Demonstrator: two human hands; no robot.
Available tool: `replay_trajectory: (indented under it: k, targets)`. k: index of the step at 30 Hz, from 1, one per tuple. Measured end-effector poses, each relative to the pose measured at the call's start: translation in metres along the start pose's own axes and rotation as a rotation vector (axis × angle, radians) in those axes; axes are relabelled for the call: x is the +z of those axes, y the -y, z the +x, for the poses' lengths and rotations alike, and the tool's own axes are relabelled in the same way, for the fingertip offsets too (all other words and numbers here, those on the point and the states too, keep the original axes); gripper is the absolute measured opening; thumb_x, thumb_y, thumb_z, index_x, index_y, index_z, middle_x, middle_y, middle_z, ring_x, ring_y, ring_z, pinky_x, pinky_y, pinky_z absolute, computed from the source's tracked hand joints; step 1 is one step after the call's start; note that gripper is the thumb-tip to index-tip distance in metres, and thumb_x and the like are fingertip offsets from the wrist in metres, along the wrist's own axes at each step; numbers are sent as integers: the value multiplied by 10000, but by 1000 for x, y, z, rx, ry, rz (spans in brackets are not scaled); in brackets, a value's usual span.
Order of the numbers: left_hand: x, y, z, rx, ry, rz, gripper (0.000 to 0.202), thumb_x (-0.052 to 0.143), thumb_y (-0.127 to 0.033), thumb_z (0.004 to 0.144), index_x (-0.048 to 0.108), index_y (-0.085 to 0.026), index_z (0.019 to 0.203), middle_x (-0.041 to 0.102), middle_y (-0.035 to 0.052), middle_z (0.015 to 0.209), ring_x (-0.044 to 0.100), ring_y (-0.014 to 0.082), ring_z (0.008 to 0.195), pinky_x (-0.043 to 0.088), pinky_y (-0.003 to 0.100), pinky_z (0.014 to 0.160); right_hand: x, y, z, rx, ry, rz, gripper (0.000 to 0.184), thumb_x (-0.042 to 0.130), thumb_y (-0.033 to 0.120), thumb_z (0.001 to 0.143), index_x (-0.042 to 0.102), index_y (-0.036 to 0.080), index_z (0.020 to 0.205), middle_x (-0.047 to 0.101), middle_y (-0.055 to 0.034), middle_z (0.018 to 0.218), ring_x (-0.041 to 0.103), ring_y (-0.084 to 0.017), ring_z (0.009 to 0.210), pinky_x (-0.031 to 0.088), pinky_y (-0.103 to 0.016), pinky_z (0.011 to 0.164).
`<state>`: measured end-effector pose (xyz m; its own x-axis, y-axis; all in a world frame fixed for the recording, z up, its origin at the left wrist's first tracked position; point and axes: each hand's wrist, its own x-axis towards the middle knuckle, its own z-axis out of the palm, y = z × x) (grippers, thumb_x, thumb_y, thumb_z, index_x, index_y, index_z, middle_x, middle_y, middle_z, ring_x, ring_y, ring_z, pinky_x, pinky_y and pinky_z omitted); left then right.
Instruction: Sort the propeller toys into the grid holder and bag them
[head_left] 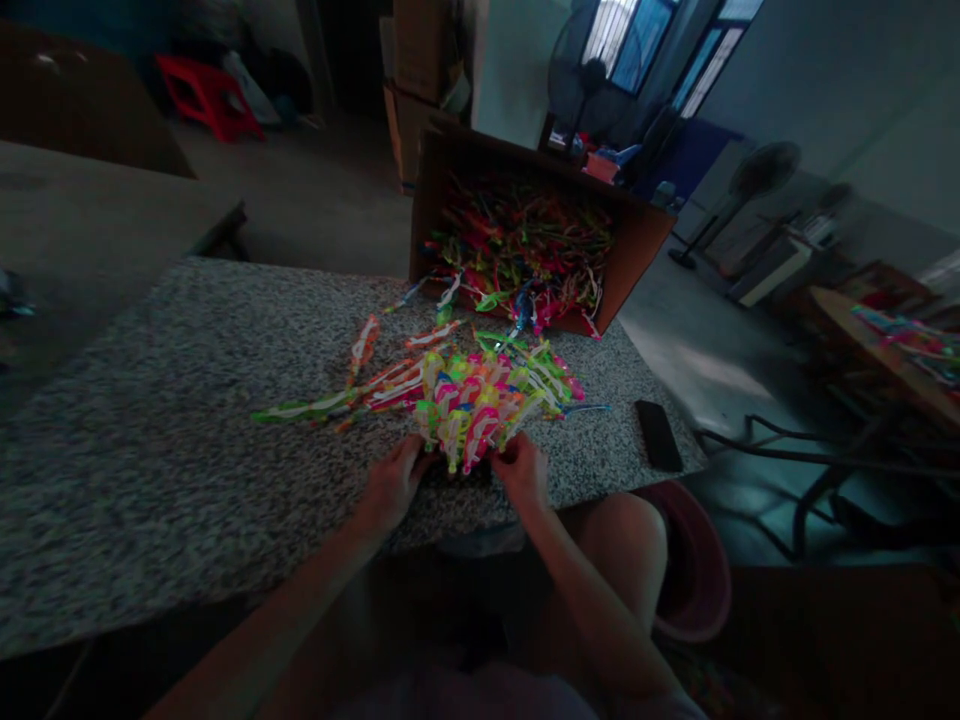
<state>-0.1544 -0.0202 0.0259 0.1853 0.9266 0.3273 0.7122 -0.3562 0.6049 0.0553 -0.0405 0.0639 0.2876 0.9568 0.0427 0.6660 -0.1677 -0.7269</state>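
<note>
In the head view a bunch of small bright plastic pieces (469, 405), pink, yellow, green and orange with pale strips, lies on a speckled stone table (247, 340). What kind of article they are is too blurred to tell. My left hand (391, 485) is closed at the bunch's near left edge, thumb and fingers pressed together. On the near right edge, my right hand (523, 472) pinches the same bunch. Some fingertips are hidden under the pieces. Loose strips of the same sort, among them a long green one (307, 408), spread out behind and to the left.
Behind the bunch, a cardboard box (637, 265) on its side faces me, heaped with similar coloured pieces. A black phone (658, 436) lies near the table's right edge. Below that edge stands a reddish bucket (709, 570). A red stool (206, 95) stands farther back.
</note>
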Motion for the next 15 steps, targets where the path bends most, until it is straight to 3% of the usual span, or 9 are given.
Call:
replay_trajectory:
  k: [9,12,15]
  targets:
    - [8,12,14,-47,-19,139,258,425,-395,857,534,-181,954,659,79,925,648,247,801,485,305,654,18,7,5,15,6,-65,157,672,320,756,594,204,827,681,9,733,655,-162,705,458,-230,655]
    - [-10,10,15,-11,-16,86,309,453,-444,824,522,-180,969,648,77,915,642,261,833,507,336,696,2,-1,10,-88,65,7,215,696,323,745,588,202,885,666,19,752,644,-150,698,467,-222,641]
    - [-26,-9,1,18,-246,80,373,504,-469,817,516,-171,1040,633,101,980,630,278,903,524,394,773,-30,-20,24,-156,2,20,328,695,293,758,572,205,1050,662,-9,941,640,-134,725,487,-231,681]
